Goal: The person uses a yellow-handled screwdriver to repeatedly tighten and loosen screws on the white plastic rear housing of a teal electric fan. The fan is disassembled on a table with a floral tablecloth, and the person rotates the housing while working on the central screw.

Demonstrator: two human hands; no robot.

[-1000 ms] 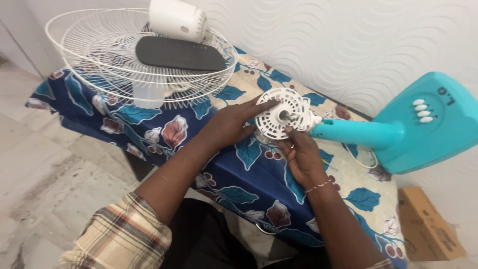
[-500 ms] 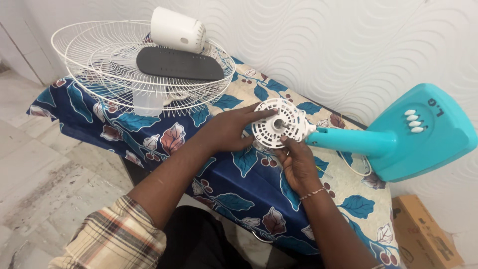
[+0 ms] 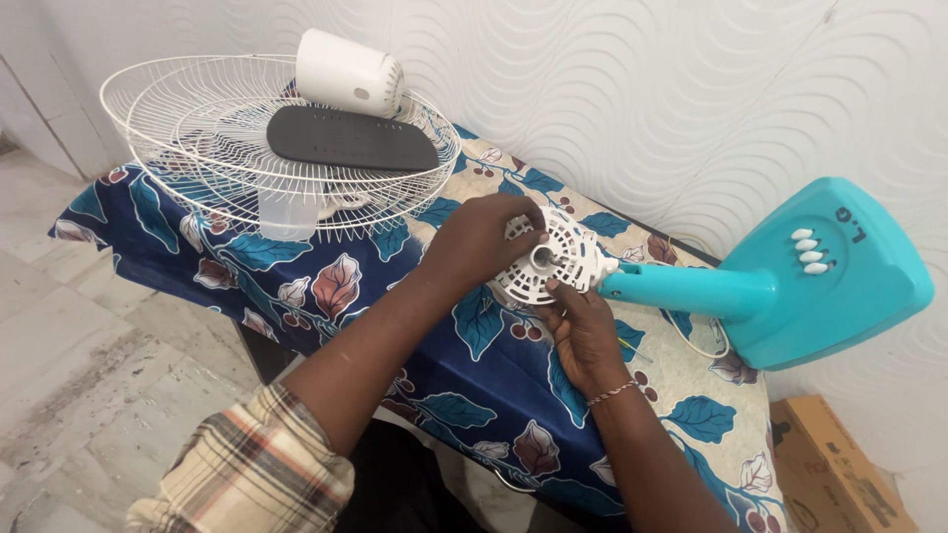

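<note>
The fan lies on its side across the tabletop (image 3: 326, 286), its teal base (image 3: 829, 281) tipped up near the wall and the teal stem (image 3: 681, 289) running level, so that the white motor housing (image 3: 553, 259) faces the person and can be reached from both sides.

The left hand (image 3: 479, 242) comes in from the left and curls over the housing's upper rim, fingers wrapped on it, which seems to steady it. The right hand (image 3: 583, 331) comes up from below, palm toward the housing, its fingertips (image 3: 553, 288) pinched at the lower edge near the central shaft hole; whether they grip a small part there is too small to tell. Both wrists are bent inward, forearms meeting in a V over the floral cloth (image 3: 494, 395).

The wire guard (image 3: 197, 148) sits apart at the far left of the tabletop, bowl-up, holding a dark oval plate (image 3: 351, 138) and a white motor cover (image 3: 346, 74), apparently parked out of the way.
</note>
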